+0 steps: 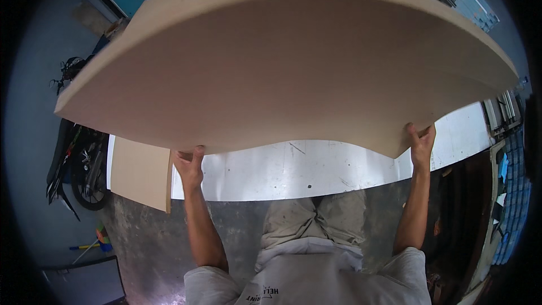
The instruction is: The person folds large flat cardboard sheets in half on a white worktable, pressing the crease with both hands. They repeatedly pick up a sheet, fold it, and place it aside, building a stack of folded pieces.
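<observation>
A large tan board (282,68), perhaps wood or cardboard, fills the upper middle, tilted up above a white worktable (271,175). Its near edge curves in a wave. My left hand (189,166) grips that edge left of centre, thumb on the face towards me and the fingers hidden behind. On the right, my right hand (422,142) holds the same edge near a pointed corner, its thumb also on the near face. A second tan panel (141,174) lies at the table's left end, its edge beside my left hand.
A motorcycle (87,164) stands beyond the table's left end. Blue stacked material (511,192) lines a shelf at the right. Behind the board, red and dark items show only in part. A dark flat panel (84,282) rests on the floor at lower left.
</observation>
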Demonstrator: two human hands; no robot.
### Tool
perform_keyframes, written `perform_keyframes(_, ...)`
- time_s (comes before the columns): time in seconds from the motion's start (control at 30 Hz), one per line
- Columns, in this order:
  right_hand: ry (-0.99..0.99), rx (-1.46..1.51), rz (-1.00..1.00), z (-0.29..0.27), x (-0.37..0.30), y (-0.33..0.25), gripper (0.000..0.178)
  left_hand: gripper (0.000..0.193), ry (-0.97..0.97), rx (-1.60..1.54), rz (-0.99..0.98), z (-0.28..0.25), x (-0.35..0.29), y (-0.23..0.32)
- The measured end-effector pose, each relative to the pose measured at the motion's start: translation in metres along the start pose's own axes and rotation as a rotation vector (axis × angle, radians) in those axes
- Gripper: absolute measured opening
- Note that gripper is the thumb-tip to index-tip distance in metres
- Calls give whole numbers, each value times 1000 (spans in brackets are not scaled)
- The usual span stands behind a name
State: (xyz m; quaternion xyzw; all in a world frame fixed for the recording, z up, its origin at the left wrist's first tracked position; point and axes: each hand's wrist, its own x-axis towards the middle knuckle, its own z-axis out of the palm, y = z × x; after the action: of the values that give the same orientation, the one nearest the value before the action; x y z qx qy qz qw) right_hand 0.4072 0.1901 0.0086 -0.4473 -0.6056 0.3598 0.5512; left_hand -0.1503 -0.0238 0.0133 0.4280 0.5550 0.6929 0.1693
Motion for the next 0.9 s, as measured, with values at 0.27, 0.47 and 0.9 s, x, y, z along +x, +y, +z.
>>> perform_keyframes(0.27,-108,-2,-28,6,8,-16,58,49,67,6,49,13,-2,-2)
perform_keyframes(0.47,28,-138,9,14,-9,-46,63,42,83,131,17,22,2,32)
perform_keyframes(0.9,-324,62,466,24,12,-39,55,53,-95,80,-638,26,11,25)
